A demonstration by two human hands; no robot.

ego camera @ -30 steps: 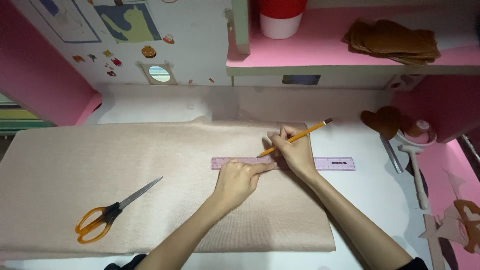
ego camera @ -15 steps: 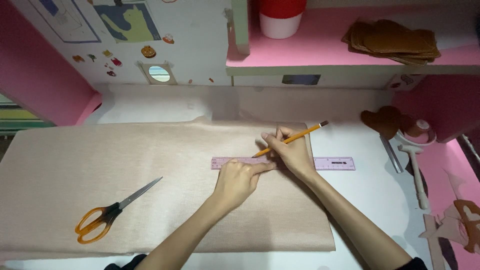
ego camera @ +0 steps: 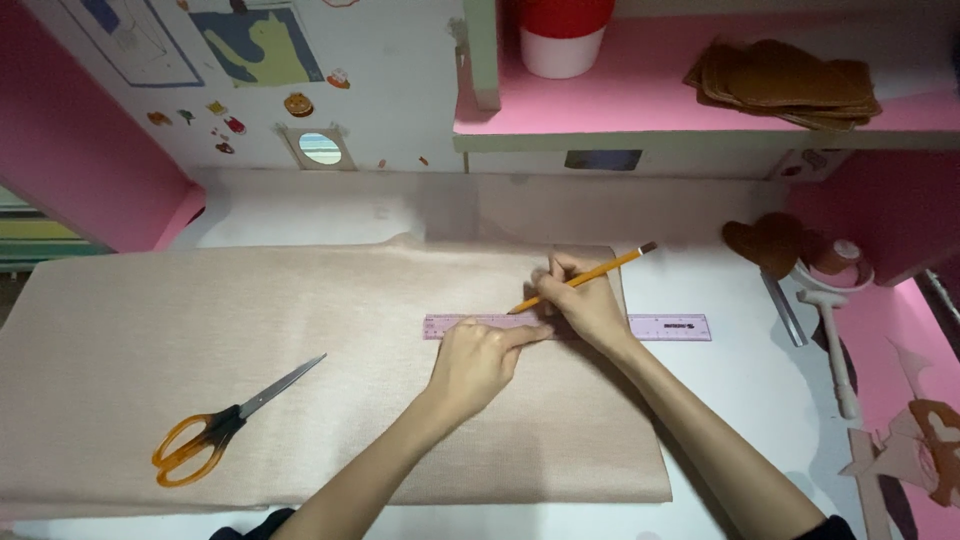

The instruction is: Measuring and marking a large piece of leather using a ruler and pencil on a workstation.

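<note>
**Pencil at the ruler's edge on beige fabric**

Head view: the left hand presses flat on a pink transparent ruler lying across the beige fabric, holding nothing. The right hand pinches a yellow pencil, its tip at the ruler's upper edge. Orange-handled scissors lie well apart, to the left, on the fabric.

Middle stretch of the pink ruler hidden under both hands; pencil tip too small to tell whether touching the fabric; fabric cut off at the left edge; red-and-white cup cropped at the top; shapes at the bench's right side blurred, partly out of frame; both forearms cut off below.
</note>
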